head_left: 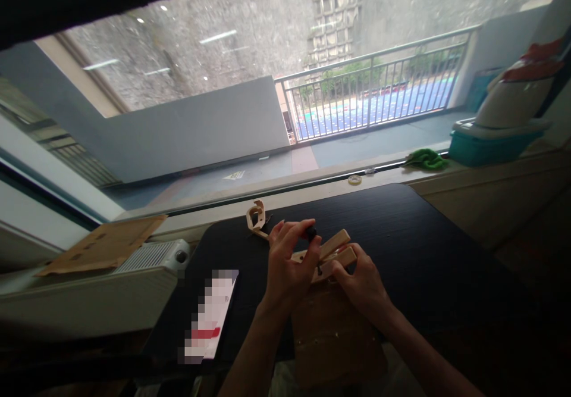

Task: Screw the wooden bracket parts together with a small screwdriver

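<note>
My left hand (289,254) pinches a small black knob-like piece (311,231) between thumb and forefinger, over a light wooden assembly. Two wooden bars stick out of that assembly, the upper bar (335,241) slanting up to the right. My right hand (363,281) is closed around the lower wooden bar (347,257), thumb on the near side. A small dark screw-like part (319,269) shows on the wood between my hands. My left fingers hide part of the assembly. Beneath my hands lies a brown board (339,337). Farther back rests a curved wooden piece (256,218).
The black table (437,254) stands against a window sill (312,197). A flat item with a pixelated face (214,313) lies at left. Beyond the table's left edge are brown cardboard (107,245) and a white heater (154,256). A green cloth (427,159) and teal box (495,144) are at right.
</note>
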The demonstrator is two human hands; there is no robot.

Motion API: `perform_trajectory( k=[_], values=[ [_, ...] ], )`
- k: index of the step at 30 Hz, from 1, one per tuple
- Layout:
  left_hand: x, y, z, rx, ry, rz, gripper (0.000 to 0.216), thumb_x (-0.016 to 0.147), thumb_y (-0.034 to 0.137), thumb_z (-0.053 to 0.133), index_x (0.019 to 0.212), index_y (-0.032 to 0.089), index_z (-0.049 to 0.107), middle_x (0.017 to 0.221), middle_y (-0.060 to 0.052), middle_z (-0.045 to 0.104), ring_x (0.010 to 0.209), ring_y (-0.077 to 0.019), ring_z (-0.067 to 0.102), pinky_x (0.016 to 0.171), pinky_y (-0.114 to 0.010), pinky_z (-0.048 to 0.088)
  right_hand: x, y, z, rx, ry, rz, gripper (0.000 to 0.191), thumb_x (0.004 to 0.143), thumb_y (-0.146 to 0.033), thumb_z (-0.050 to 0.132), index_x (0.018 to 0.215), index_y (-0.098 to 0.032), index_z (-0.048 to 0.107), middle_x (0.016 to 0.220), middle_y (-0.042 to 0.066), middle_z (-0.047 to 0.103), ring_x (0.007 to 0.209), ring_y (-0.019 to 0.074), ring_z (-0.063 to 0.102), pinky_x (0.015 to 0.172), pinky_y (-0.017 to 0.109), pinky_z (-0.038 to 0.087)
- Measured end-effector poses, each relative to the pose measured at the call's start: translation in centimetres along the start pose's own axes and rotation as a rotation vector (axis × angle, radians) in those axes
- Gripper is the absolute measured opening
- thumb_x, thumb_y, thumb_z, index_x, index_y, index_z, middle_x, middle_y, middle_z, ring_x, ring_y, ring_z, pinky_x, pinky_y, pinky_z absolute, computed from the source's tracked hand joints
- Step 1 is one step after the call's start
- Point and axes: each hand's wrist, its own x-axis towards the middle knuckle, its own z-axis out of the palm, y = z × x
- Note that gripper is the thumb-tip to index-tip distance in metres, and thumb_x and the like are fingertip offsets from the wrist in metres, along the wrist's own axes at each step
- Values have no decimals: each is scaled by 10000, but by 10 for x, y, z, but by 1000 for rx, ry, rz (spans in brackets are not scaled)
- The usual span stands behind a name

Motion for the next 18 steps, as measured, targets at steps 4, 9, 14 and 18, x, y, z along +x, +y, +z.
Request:
perform_trajectory(
  k=[4, 9, 14, 18],
  values=[
    [-1, 1, 1, 49, 34, 53, 227, 779, 260, 642, 1002, 245, 597, 871, 0, 604, 846, -172, 581, 912, -387, 388, 0, 0, 0, 6, -4, 6, 199, 720, -322, 527, 872, -193, 513, 865, 56, 601, 823, 214, 559, 752, 328, 429],
    [-2, -2, 2, 70, 47, 46, 215, 808, 238, 602, 1023, 246, 592, 847, 3, 599, 827, -166, 581, 905, -375, 394, -1, 0, 0, 8, 3, 0, 199, 729, -326, 526, 877, -193, 518, 868, 54, 602, 824, 212, 561, 758, 328, 426],
    [-1, -4, -1, 67, 14, 39, 245, 829, 224, 574, 1074, 237, 583, 864, 0, 581, 844, -159, 572, 913, -360, 388, -2, 0, 0, 6, 0, -5, 183, 734, -320, 523, 868, -195, 524, 832, 42, 597, 801, 204, 557, 746, 322, 425],
    [-1, -2, -3, 65, -39, 13, 276, 851, 224, 534, 1125, 227, 565, 905, -13, 582, 880, -162, 563, 918, -363, 386, -2, -1, 0, 2, 9, 5, 187, 728, -320, 522, 862, -189, 522, 834, 46, 593, 793, 204, 554, 735, 321, 426]
  ],
)
